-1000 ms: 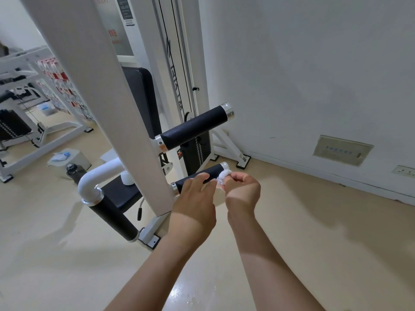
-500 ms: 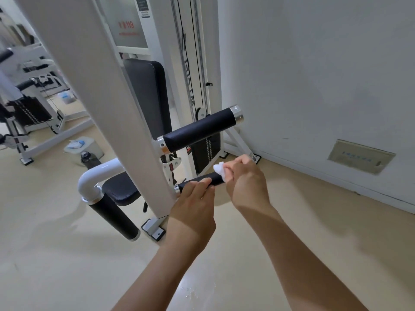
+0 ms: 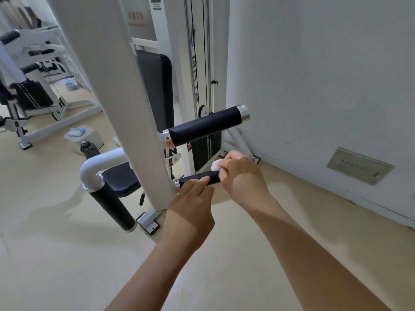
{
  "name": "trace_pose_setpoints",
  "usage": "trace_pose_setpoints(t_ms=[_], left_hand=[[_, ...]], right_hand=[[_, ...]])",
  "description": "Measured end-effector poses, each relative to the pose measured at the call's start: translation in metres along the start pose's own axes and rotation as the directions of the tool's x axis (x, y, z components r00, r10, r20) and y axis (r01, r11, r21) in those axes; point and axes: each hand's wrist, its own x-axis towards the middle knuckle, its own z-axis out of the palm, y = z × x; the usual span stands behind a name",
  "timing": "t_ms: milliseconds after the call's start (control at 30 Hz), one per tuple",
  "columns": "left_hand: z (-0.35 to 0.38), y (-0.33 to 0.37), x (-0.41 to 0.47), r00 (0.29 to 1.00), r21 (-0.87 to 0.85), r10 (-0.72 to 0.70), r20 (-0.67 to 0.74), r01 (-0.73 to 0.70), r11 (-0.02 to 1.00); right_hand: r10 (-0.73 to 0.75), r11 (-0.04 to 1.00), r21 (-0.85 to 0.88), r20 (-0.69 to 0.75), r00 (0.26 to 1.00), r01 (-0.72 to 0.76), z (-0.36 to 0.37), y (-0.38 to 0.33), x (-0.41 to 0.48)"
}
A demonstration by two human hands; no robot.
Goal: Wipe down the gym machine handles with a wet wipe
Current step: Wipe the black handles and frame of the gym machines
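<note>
A white gym machine stands ahead with two black padded handles on its right side. The upper handle point(image 3: 206, 125) is long with a chrome end cap. My right hand point(image 3: 241, 176) is closed on a crumpled white wet wipe point(image 3: 216, 164) and presses it against the far end of the lower handle point(image 3: 197, 178), hiding that end. My left hand point(image 3: 190, 212) rests on the near part of the lower handle, fingertips on top, its palm and thumb hidden behind the hand. A third black grip point(image 3: 112, 207) hangs from a white curved tube at the left.
The white upright post point(image 3: 125, 108) stands close on the left of my hands. A grey wall point(image 3: 325, 86) runs close on the right. A black seat point(image 3: 121, 178), a dark bottle point(image 3: 86, 149) and a white tub of wipes point(image 3: 77, 133) lie behind the post. More machines fill the far left.
My right hand with the wipe has slid from the handle's end cap onto the grip end. My left hand has settled on the near part of the lower handle. My view has moved closer.
</note>
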Motion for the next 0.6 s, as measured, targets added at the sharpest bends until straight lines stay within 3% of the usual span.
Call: trace_pose_setpoints(t_ms=[67,133,167,267,300,333,433,500,600], left_hand=[[-0.005,0.004,0.0,0.998,0.006,-0.038,0.042,0.038,0.999],[-0.004,0.003,0.001,0.999,0.018,-0.032,0.031,0.031,0.999],[-0.005,0.003,0.001,0.999,0.014,-0.037,0.04,0.036,0.999],[-0.008,0.002,0.0,0.998,-0.077,-0.043,0.043,0.046,0.996],[-0.008,0.001,-0.003,0.999,-0.134,-0.049,0.02,0.051,0.99],[-0.008,0.0,-0.007,0.999,-0.204,-0.05,-0.022,0.044,0.978],[-0.021,-0.003,-0.027,0.999,-0.415,-0.033,-0.031,0.017,0.91],[-0.029,-0.009,-0.045,0.999,-0.457,0.042,0.019,-0.029,0.889],[-0.048,-0.03,-0.076,0.999,-0.53,0.025,-0.028,-0.036,0.847]], right_hand=[[0.105,0.994,-0.023,-0.064,0.992,-0.107,0.001,0.019,-0.004],[0.298,0.939,0.211,-0.11,0.948,-0.271,0.011,0.032,-0.015],[0.418,0.847,0.395,-0.076,0.905,-0.357,0.016,0.034,-0.023],[0.632,0.279,0.863,0.165,0.757,-0.421,0.022,0.028,-0.046],[0.627,0.132,0.914,0.223,0.746,-0.384,0.019,0.024,-0.055],[0.601,0.056,0.929,0.261,0.756,-0.366,0.014,0.02,-0.064],[0.437,0.079,0.933,0.284,0.853,-0.352,0.002,-0.003,-0.091],[0.251,0.212,0.92,0.274,0.928,-0.329,-0.006,-0.027,-0.108],[0.106,0.33,0.885,0.311,0.945,-0.328,-0.014,-0.066,-0.124]])
